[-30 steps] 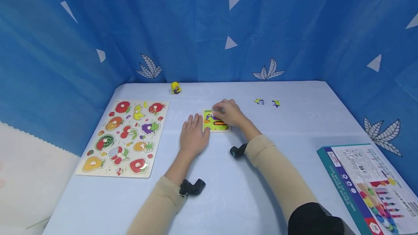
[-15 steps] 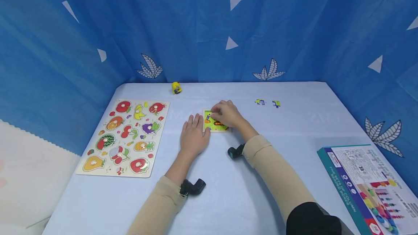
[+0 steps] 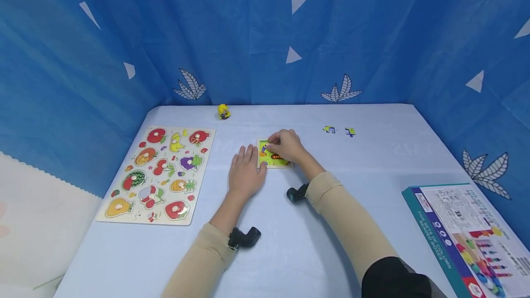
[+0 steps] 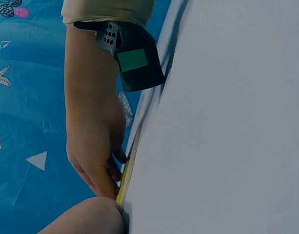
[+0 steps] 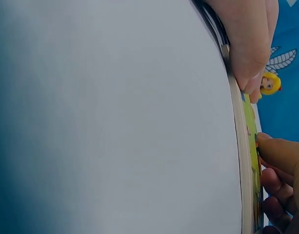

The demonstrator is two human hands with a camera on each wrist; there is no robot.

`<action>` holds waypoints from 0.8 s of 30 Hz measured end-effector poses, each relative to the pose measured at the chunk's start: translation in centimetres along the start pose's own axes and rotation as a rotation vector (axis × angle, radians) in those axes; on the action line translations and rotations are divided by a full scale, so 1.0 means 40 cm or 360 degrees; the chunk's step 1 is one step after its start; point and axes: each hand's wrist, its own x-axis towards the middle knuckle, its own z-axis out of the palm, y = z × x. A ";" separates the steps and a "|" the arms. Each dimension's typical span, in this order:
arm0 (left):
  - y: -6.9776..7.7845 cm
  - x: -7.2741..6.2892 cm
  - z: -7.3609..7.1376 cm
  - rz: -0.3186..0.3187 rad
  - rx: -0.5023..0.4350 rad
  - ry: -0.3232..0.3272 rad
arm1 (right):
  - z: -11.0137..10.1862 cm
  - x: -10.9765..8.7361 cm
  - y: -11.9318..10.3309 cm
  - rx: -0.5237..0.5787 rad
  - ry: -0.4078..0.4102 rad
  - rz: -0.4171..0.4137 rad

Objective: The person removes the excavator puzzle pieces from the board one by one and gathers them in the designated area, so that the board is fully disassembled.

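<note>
A small yellow-green jigsaw board [image 3: 278, 162] with a digger picture lies flat at mid-table. My left hand [image 3: 246, 174] rests palm down beside its left side, fingers straight and thumb at the board's edge. My right hand [image 3: 288, 145] reaches over the board from the right. Its thumb and index finger pinch a jigsaw piece low over the picture; the piece itself is mostly hidden behind the fingers. In the right wrist view the right thumb [image 5: 278, 151] touches the picture surface. Two loose jigsaw pieces, one nearer [image 3: 329, 129] and one farther right [image 3: 350, 131], lie behind on the table.
A fruit knob puzzle board [image 3: 165, 176] covers the table's left part. A small yellow-haired figure [image 3: 223, 111] stands near the back edge. The beaded-boxes carton [image 3: 459, 238] lies at the front right. A blue curtain [image 3: 248, 36] hangs behind the table.
My right hand has shifted slightly left and lower over the board, its fingers closing in on the picture. The left hand stays in place, and the loose pieces have not moved.
</note>
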 end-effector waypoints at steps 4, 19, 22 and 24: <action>-0.001 -0.001 -0.001 0.0007 -0.0007 0.0012 | 0.005 0.000 0.001 0.0035 0.0008 0.0046; -0.001 0.000 -0.004 0.0007 -0.0012 -0.0001 | 0.000 -0.002 -0.002 0.0195 -0.0021 0.0139; -0.001 0.000 -0.004 0.0004 -0.0011 -0.0004 | -0.001 -0.003 -0.001 0.0219 -0.0027 0.0132; -0.001 0.001 -0.004 0.0003 -0.0013 -0.0007 | 0.000 -0.003 0.001 0.0226 -0.0026 0.0113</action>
